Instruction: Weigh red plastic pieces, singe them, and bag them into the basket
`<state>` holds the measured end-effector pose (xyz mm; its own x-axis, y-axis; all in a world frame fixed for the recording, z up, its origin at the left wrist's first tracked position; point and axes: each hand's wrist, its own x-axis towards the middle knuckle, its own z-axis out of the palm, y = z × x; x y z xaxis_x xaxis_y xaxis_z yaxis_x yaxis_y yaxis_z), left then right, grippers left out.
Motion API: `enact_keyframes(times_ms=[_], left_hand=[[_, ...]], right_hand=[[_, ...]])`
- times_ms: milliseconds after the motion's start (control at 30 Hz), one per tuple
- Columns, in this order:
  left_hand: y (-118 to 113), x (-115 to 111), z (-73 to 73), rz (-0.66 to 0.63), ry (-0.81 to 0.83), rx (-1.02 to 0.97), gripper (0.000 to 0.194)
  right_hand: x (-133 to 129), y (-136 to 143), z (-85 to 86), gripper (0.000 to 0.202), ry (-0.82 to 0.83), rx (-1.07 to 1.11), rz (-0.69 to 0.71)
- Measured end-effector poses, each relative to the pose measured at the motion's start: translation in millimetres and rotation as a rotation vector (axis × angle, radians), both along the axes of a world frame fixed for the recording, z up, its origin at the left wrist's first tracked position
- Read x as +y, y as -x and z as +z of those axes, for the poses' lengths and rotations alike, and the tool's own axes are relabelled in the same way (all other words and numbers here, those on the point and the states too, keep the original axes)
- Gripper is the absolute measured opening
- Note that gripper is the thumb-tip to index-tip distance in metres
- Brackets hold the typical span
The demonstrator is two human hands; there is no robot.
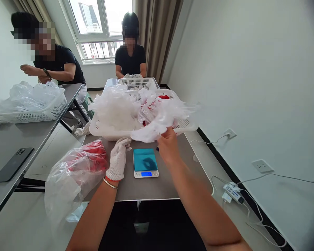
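Observation:
My right hand (168, 143), bare, pinches the edge of a thin white plastic bag (150, 131) pulled up over the basket's front rim. My left hand (118, 157) wears a white knitted glove with a red cuff; its fingers are loosely bent and apart beside the basket's front, with nothing visible in them. Between my hands lies a small kitchen scale (146, 160) with a teal plate, nothing on it and a lit blue display. A clear bag of red items (94, 155) rests to the left of my gloved hand. The white basket (107, 134) holds heaped clear bags and red pieces.
A second white basket (134, 82) stands behind, by a seated person (130, 57). On the left table are another basket (56, 106) of plastic bags and a phone (13, 164); a person (65, 66) sits beyond. A power strip (233, 192) with cables lies right.

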<state>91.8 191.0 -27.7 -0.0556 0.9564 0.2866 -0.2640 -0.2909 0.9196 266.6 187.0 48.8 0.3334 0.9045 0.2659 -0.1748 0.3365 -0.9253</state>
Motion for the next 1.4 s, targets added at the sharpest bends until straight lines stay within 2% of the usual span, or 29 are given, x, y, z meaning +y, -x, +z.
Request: enact_keyframes(times_ms=[67, 167, 267, 367, 400, 500, 600, 667, 700, 767, 833, 867, 933, 967, 1100, 1200, 1267, 1400], left_hand=[[2, -7, 6.5, 0.091, -0.158, 0.116, 0.038], [0, -27, 25.3, 0.209, -0.377, 0.331, 0.04], [-13, -50, 44.0, 0.171, -0.488, 0.59, 0.046], [-26, -65, 50.5, 0.22, -0.49, 0.712, 0.014], [-28, -68, 50.1, 0.222, -0.463, 0.709, 0.01], [-21, -70, 46.6, 0.214, -0.323, 0.635, 0.013], [-6, -72, 45.2, 0.271, -0.236, 0.55, 0.013], [1, -75, 45.2, 0.272, -0.243, 0.55, 0.011], [4, -77, 45.1, 0.251, -0.261, 0.567, 0.011], [5, -83, 44.6, 0.189, -0.311, 0.611, 0.012], [4, -89, 43.7, 0.134, -0.356, 0.647, 0.014], [4, -92, 43.2, 0.112, -0.369, 0.657, 0.016], [6, -97, 41.8, 0.088, -0.369, 0.657, 0.018], [8, -99, 40.8, 0.095, -0.355, 0.639, 0.018], [25, -103, 37.4, 0.2, -0.245, 0.478, 0.017], [36, -105, 37.7, 0.234, -0.201, 0.459, 0.02], [40, -106, 38.7, 0.235, -0.23, 0.492, 0.019], [39, -107, 39.3, 0.144, -0.371, 0.556, 0.015]], right_hand=[[-19, -6, -10.4, 0.034, 0.049, 0.037, -0.062], [-45, -6, -23.8, 0.031, 0.112, 0.051, -0.103], [-68, 2, -35.0, 0.026, 0.157, 0.004, -0.068], [-86, 5, -45.7, 0.024, 0.183, -0.102, -0.051], [-91, 3, -50.0, 0.024, 0.207, -0.117, -0.063], [-96, -13, -66.3, 0.026, 0.281, -0.027, -0.132], [-98, -34, -80.0, 0.022, 0.337, 0.102, -0.257], [-103, -41, -79.5, 0.023, 0.337, 0.107, -0.345], [-107, -42, -75.2, 0.026, 0.313, 0.078, -0.341], [-115, -35, -60.8, 0.036, 0.219, -0.06, -0.224], [-119, -25, -44.4, 0.045, 0.125, -0.294, -0.058], [-120, -22, -38.0, 0.042, 0.091, -0.414, -0.027], [-118, -21, -32.2, 0.022, 0.064, -0.56, -0.058], [-116, -25, -33.0, 0.017, 0.068, -0.564, -0.094], [-113, -53, -50.1, 0.017, 0.09, -0.419, -0.206], [-121, -68, -59.0, 0.014, 0.06, -0.413, -0.23], [-130, -72, -57.2, 0.013, 0.061, -0.405, -0.167], [-143, -74, -44.2, 0.027, 0.117, -0.351, 0.113]])
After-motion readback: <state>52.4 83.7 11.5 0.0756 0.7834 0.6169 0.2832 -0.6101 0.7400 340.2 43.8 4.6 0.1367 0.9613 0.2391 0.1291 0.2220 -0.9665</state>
